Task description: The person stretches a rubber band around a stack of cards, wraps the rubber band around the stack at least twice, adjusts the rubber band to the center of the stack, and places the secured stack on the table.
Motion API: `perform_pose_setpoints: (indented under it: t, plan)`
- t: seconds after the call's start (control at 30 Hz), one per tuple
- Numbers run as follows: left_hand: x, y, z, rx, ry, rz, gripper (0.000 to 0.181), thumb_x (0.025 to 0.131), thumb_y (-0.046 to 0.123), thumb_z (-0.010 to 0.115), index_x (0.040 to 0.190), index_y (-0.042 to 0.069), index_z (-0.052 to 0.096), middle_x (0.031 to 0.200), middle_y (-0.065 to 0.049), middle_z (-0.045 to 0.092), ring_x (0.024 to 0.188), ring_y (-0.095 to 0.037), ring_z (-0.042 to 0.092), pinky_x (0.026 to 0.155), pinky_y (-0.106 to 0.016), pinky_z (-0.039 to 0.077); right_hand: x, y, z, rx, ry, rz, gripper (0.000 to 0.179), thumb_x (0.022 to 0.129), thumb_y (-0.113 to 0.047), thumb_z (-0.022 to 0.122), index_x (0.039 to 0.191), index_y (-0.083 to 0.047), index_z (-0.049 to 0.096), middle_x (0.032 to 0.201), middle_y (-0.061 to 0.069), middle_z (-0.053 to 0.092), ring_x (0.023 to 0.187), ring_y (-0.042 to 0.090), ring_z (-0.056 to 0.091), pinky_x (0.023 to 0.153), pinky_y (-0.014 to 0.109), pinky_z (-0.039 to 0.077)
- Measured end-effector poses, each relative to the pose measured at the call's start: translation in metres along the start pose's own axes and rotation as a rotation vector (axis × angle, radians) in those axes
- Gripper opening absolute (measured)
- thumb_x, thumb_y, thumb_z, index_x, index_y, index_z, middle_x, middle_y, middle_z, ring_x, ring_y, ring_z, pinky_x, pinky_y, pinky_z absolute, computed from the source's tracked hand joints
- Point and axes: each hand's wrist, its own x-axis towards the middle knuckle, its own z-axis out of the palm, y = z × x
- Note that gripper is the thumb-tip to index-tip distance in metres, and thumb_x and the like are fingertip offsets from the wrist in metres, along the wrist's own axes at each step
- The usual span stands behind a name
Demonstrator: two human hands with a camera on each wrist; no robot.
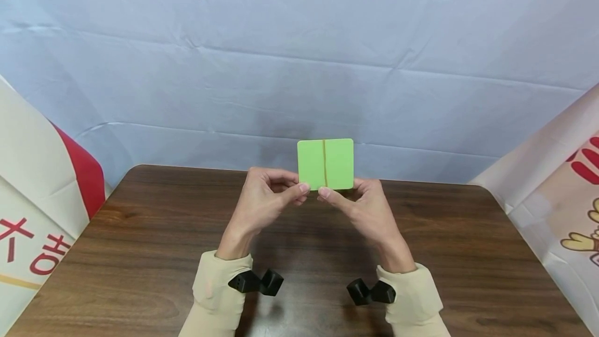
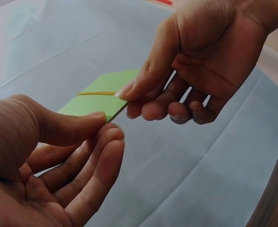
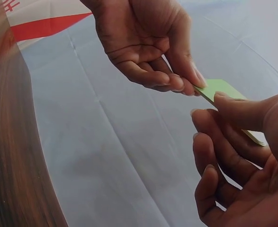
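Both hands hold up a thin stack of light green cards [image 1: 311, 163] with rounded corners. A yellowish rubber band [image 1: 325, 163] runs down the middle of its front face. My left hand [image 1: 264, 199] pinches the lower left corner, thumb in front and fingers behind. At the lower edge, right of centre, my right hand [image 1: 367, 207] pinches it the same way, its thumb tip near the band. In the left wrist view the green stack [image 2: 94, 105] appears tilted between both thumbs. The right wrist view shows the stack [image 3: 219, 87] nearly edge-on; its back is hidden.
A dark brown wooden table [image 1: 140, 254] with rounded corners lies below the hands. Behind it hangs a creased pale blue cloth [image 1: 281, 40]. Printed white sheets with red marks [image 1: 33, 212] flank the table. Small black devices [image 1: 256, 282] sit on both cuffs.
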Motion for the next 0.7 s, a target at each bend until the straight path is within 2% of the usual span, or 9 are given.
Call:
perform_pose_setpoints:
  t: [0.17, 0.4, 0.7]
  plan:
    - [0.000, -0.001, -0.001, 0.011, -0.010, -0.008, 0.007, 0.086, -0.005, 0.077, 0.091, -0.009, 0.075, 0.079, -0.018, 0.073, 0.066, -0.019, 0.070, 0.068, -0.039, 0.063, -0.001, -0.001, -0.006, 0.005, -0.017, -0.011, 0.022, 0.088, -0.015, 0.082, 0.105, -0.003, 0.078, 0.095, 0.006, 0.076, 0.094, 0.020, 0.066, 0.079, 0.031, 0.054]
    - [0.000, -0.001, -0.001, 0.029, -0.017, -0.018, 0.006, 0.086, -0.004, 0.077, 0.091, -0.008, 0.076, 0.080, -0.022, 0.073, 0.066, -0.018, 0.070, 0.068, -0.038, 0.062, -0.001, -0.001, -0.012, 0.035, -0.077, -0.010, 0.020, 0.091, -0.011, 0.078, 0.107, 0.001, 0.076, 0.097, 0.013, 0.076, 0.091, 0.022, 0.070, 0.079, 0.035, 0.058]
    - [0.000, -0.001, 0.001, 0.019, -0.006, -0.010, 0.007, 0.085, -0.006, 0.077, 0.091, -0.009, 0.075, 0.080, -0.022, 0.072, 0.065, -0.018, 0.070, 0.067, -0.038, 0.063, -0.001, 0.000, -0.006, 0.013, -0.017, -0.014, 0.020, 0.090, -0.010, 0.079, 0.104, 0.004, 0.076, 0.092, 0.010, 0.076, 0.083, 0.019, 0.069, 0.073, 0.029, 0.056]
